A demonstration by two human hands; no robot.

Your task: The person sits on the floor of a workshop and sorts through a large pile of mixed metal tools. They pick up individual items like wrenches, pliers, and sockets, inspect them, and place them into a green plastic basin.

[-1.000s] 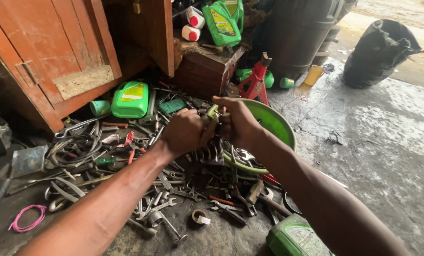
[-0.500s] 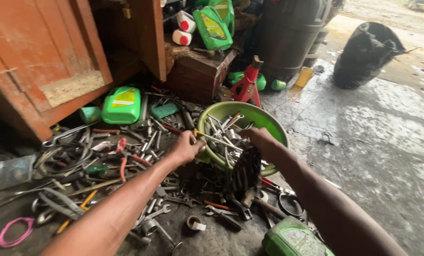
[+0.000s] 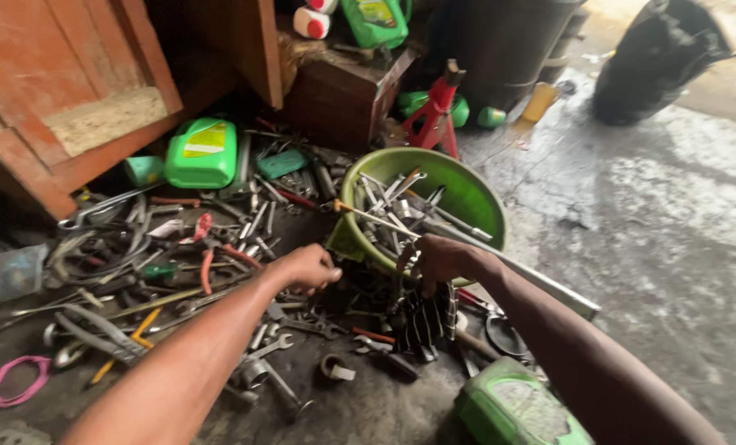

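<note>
My left hand [image 3: 306, 268] hovers low over a heap of spanners and pliers [image 3: 219, 272] on the floor, its fingers curled into a fist with thumb against forefinger. My right hand [image 3: 442, 259] rests at the near rim of a green plastic bowl [image 3: 467, 185] filled with wrenches and rods. Its fingers are closed, and a small shiny metal piece [image 3: 409, 262] shows at the fingertips. The two hands are a short gap apart, with dark tools and a striped cloth [image 3: 425, 317] below them.
A green oil jug [image 3: 203, 152] lies by a red wooden cabinet [image 3: 71, 91]. A red jack stand [image 3: 438, 111] stands behind the bowl. A green container [image 3: 516, 408] sits at the front right, a pink ring [image 3: 9, 383] at the far left, a black bag [image 3: 656, 62] on wet concrete.
A second ago both hands were raised and pressed together in front of the bowl. They have parted and dropped: the left toward the tool heap, the right to the bowl's near rim.
</note>
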